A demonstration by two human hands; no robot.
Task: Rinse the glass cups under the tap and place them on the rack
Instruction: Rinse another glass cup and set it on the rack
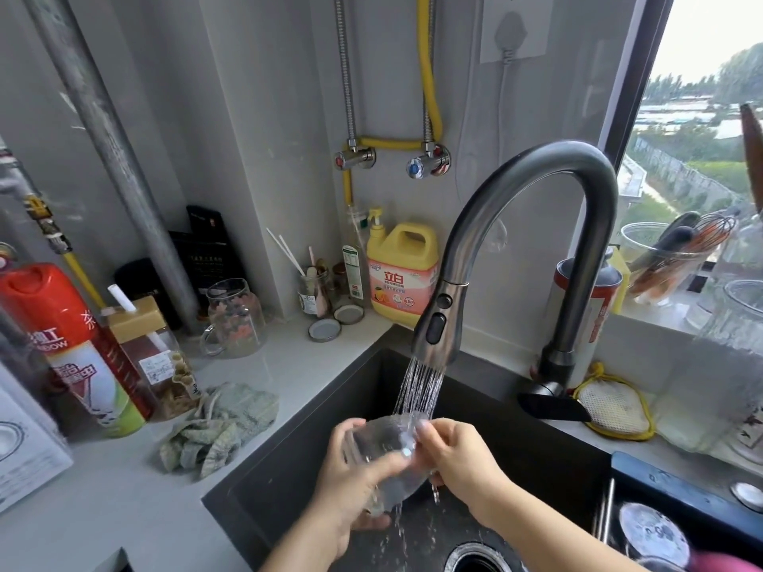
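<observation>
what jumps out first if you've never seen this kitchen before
The dark curved tap spraying water onto a clear glass cup, held over the dark sink by the left hand and right hand. Next, the yellow detergent jug in the back corner and the red spray can at far left.

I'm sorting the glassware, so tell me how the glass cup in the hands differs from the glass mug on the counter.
The glass cup is tipped on its side under the running tap; the glass mug stands upright on the counter. The cup looks plain and clear, while the mug carries a flower pattern and a side handle. The cup is wet and gripped by the left hand and right hand; the mug is untouched. Both are transparent glass.
</observation>
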